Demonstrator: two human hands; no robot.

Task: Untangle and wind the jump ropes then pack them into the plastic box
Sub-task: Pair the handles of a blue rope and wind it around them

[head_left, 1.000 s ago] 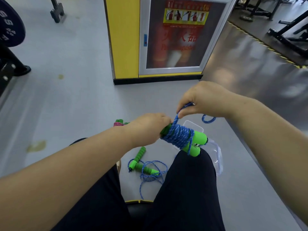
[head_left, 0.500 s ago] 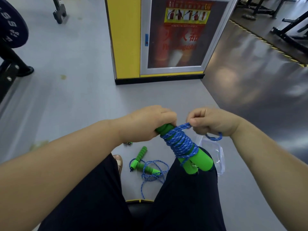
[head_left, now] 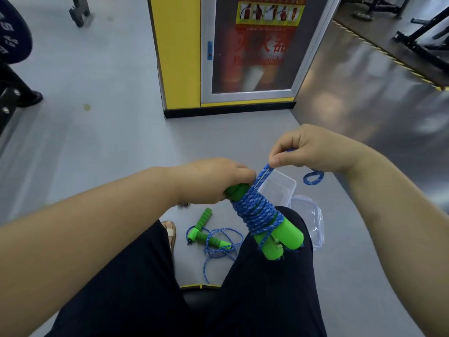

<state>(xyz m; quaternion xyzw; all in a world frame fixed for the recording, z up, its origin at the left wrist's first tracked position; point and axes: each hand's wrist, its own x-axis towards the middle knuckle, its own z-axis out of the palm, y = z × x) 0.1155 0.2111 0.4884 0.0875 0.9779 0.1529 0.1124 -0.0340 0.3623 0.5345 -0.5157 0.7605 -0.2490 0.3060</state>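
Over my knee, left hand (head_left: 213,181) grips the handles (head_left: 289,235), right hand (head_left: 313,149) pinches the rope (head_left: 255,210); I'd pull taut, wrap snug.

Evenly bright, with soft shadows. Glare patches on the glossy dark floor (head_left: 379,98) at upper right, perhaps from overhead lamps. Wide-angle bending at edges.

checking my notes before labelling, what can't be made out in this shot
Head view only.
Box: near part hidden behind the wound rope and a leg.
Handles: upper ends covered by the left hand.
Rope section inside the right hand: hidden by its fingers.
Small thing by the left wrist: mostly covered, too small to name.
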